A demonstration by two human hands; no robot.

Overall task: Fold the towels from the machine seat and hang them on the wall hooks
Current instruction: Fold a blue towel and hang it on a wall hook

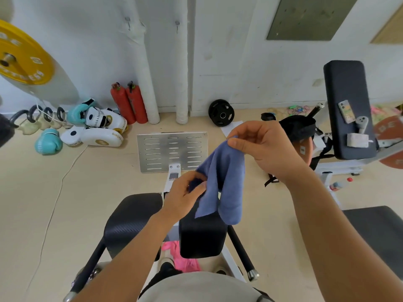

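Towel [224, 182] pinched by left hand [185, 197], right hand [259, 147].

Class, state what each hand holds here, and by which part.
Both hold the blue towel: the right hand pinches its top corner, the left hand grips a lower edge.

We see a beige floor [109, 182]. At ten o'clock lie teal boxing gloves [48, 141] and white pads [102, 137]; two red fire extinguishers [128, 103] stand by the wall. At one o'clock rests a black weight plate [221, 112]. A pink towel [183, 256] lies at six o'clock.
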